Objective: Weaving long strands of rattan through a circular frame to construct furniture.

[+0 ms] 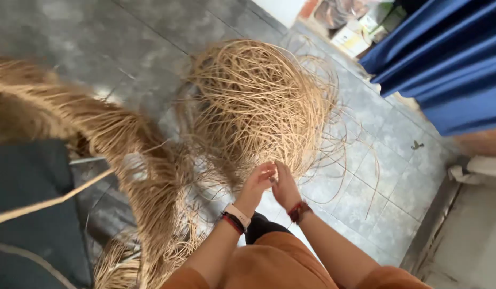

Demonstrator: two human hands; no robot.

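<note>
Both hands, left hand [257,182] and right hand [284,184], pinched thin strands at the fingers, the tangled fibre bundle [258,101] lying directly beyond them.

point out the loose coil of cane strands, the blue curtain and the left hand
coil of cane strands [258,101], head view, middle of the tangle
blue curtain [451,64], head view, a middle fold
left hand [258,182], head view, back of the hand

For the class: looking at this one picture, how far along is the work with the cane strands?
Done: a thick gathered bundle lies at the left. In hand: the left hand and right hand meet, pinching strands at the near edge of the loose tangled coil on the tiled floor. Left: most of that coil is unsorted.
</note>
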